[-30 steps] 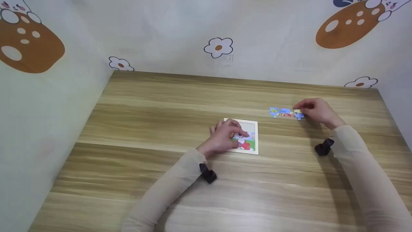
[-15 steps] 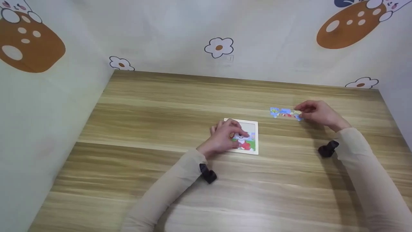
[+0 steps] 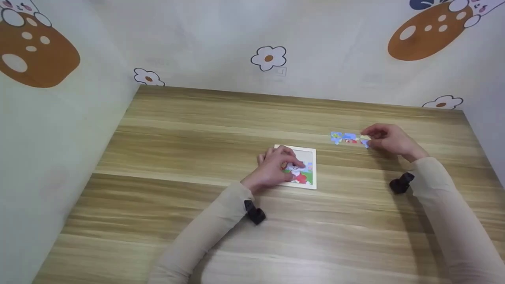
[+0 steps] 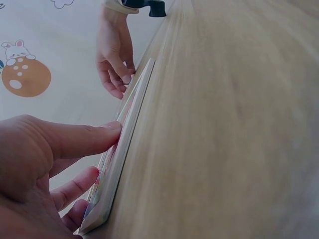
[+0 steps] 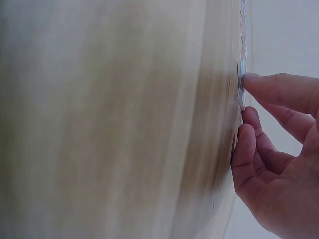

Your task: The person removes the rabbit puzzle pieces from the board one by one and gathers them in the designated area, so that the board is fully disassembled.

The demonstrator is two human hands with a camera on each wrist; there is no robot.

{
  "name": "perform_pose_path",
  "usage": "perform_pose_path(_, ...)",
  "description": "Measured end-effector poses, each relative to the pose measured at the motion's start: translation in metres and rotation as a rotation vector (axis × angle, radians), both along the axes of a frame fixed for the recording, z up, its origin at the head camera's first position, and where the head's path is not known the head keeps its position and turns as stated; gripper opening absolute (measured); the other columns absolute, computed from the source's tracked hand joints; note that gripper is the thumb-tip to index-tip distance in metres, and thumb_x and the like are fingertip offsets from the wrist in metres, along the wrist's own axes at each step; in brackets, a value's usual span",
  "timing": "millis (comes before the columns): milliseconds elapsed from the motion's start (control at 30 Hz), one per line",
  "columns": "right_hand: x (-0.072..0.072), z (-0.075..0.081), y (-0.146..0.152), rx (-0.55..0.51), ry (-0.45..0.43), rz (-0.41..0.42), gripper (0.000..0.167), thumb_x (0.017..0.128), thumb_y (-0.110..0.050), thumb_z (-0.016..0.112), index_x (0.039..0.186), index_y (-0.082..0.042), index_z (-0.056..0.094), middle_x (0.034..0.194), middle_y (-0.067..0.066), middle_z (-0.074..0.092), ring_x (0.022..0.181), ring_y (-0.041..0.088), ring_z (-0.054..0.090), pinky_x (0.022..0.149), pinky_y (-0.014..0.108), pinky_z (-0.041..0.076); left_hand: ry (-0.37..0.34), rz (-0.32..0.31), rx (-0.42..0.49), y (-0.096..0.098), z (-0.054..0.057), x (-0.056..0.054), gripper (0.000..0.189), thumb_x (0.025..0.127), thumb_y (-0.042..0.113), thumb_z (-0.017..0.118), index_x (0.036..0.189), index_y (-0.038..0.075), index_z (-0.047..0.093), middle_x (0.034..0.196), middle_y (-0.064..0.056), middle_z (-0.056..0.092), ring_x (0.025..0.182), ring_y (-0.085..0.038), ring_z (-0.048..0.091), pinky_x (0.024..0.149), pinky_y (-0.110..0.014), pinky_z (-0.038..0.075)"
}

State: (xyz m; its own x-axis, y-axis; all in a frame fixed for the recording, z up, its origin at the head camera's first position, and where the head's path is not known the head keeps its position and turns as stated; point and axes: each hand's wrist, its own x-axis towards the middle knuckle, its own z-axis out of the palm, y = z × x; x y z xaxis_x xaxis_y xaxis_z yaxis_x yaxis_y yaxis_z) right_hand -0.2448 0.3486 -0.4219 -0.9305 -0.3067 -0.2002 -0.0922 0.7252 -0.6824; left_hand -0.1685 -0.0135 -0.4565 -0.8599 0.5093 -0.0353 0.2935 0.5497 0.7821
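You've got a light-brown wood-grain tabletop [image 3: 177, 157], streaks running side to side, w/ a pale sheen toward the near edge, ctr. It meets an off-white back wall [image 3: 205, 47] at the far side, plus a matching left wall [image 3: 35, 165] and right wall [image 3: 489, 130]. Prints on the walls: white flower w/ brown ctr [image 3: 268, 58], lg brown white-spotted oval [image 3: 43, 63] on L and a brown spotted oval [image 3: 418, 39] upper R.

The square cream-rimmed puzzle tray [image 3: 314, 173] lies flat mid-tabletop; bright picture pieces [image 3: 302, 179] fill its near part, pale grey backing shows at the far side. Your left hand [image 3: 272, 169] rests over its L side, thumb & index apart, pressing on the picture.

Farther back, R of the tray, a short row of loose pieces lies on the tabletop: blue-and-yellow piece [image 3: 335, 137], blue-and-red piece [image 3: 349, 136], then a pale-yellow-and-blue jigsaw piece [image 3: 365, 138] at the R end. Your right hand [image 3: 392, 141] pinches that last one b/w thumb & fingertip.

Beige sleeves [image 3: 209, 221] on both arms, w/ a black wrist mount [image 3: 256, 215] on each.
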Motion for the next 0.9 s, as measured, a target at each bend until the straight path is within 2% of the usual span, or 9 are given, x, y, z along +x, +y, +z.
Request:
perform_pose_path(267, -0.002, -0.002, 0.001, 0.001, 0.003, 0.002, 0.033, 0.090, -0.004, 0.063, 0.122, 0.006, 0.059, 0.115, 0.021, 0.058, 0.091, 0.017, 0.048, 0.075, 0.019, 0.038, 0.003, -0.001, -0.007, 0.000, 0.002, 0.001, 0.034, 0.078, 0.007, 0.074, 0.109, 0.022, 0.075, 0.118, 0.008, 0.048, 0.111, -0.022, 0.032, 0.091, -0.045, 0.014)
perform_pose_path(600, 0.004, 0.000, 0.002, -0.040, 0.039, -0.001, 0.033, 0.090, -0.005, 0.064, 0.121, 0.004, 0.060, 0.112, 0.020, 0.060, 0.090, 0.015, 0.050, 0.075, 0.021, 0.038, -0.020, 0.001, 0.000, 0.001, 0.002, 0.001, 0.031, 0.079, 0.011, 0.076, 0.108, 0.022, 0.075, 0.122, 0.007, 0.049, 0.116, -0.021, 0.032, 0.096, -0.046, 0.013)
perform_pose_path(733, 0.005, 0.001, -0.001, -0.026, 0.046, -0.021, 0.034, 0.091, -0.005, 0.062, 0.123, 0.004, 0.058, 0.119, 0.022, 0.058, 0.097, 0.020, 0.049, 0.079, 0.027, 0.037, -0.017, 0.036, 0.048, -0.002, 0.002, 0.001, 0.031, 0.079, 0.009, 0.077, 0.108, 0.018, 0.075, 0.125, 0.002, 0.051, 0.120, -0.023, 0.035, 0.098, -0.046, 0.016)
perform_pose_path(900, 0.011, 0.008, -0.015, -0.026, 0.084, -0.025, 0.033, 0.091, -0.006, 0.062, 0.122, 0.004, 0.058, 0.119, 0.022, 0.058, 0.101, 0.026, 0.047, 0.079, 0.027, 0.038, -0.024, 0.074, 0.103, -0.008, 0.005, 0.003, 0.026, 0.079, 0.006, 0.076, 0.104, 0.014, 0.075, 0.128, -0.002, 0.050, 0.125, -0.026, 0.035, 0.102, -0.048, 0.016)
